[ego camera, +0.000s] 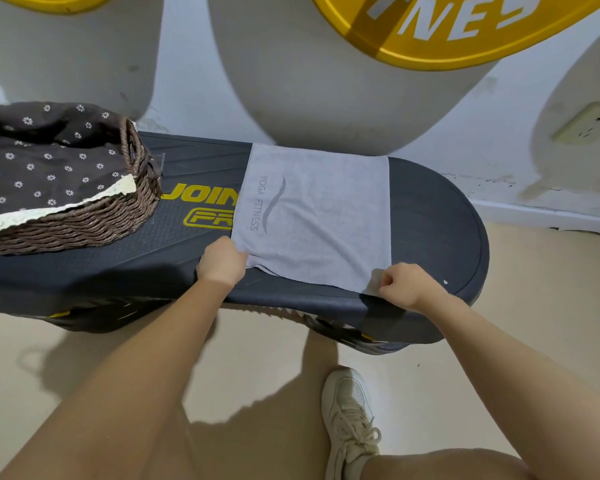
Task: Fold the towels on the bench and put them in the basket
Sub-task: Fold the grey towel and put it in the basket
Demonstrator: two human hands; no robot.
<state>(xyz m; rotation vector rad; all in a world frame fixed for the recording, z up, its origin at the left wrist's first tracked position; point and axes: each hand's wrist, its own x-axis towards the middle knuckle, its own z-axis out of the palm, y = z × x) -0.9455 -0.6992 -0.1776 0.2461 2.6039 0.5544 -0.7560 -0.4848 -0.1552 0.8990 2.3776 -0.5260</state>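
A light grey towel (317, 216) printed "YOGA FITNESS" lies flat across the dark bench (437, 230), right of its middle. My left hand (222, 263) pinches the towel's near left corner at the bench's front edge. My right hand (407, 285) pinches the near right corner, lifting it slightly. A brown wicker basket (84, 221) with a dark flowered cloth lining sits on the bench's left end, apart from the towel; what lies inside it is unclear.
The bench stands against a white and grey wall with a yellow logo (447, 26) and a wall socket (589, 124) at the right. My shoe (352, 414) and knee are on the beige floor below the bench.
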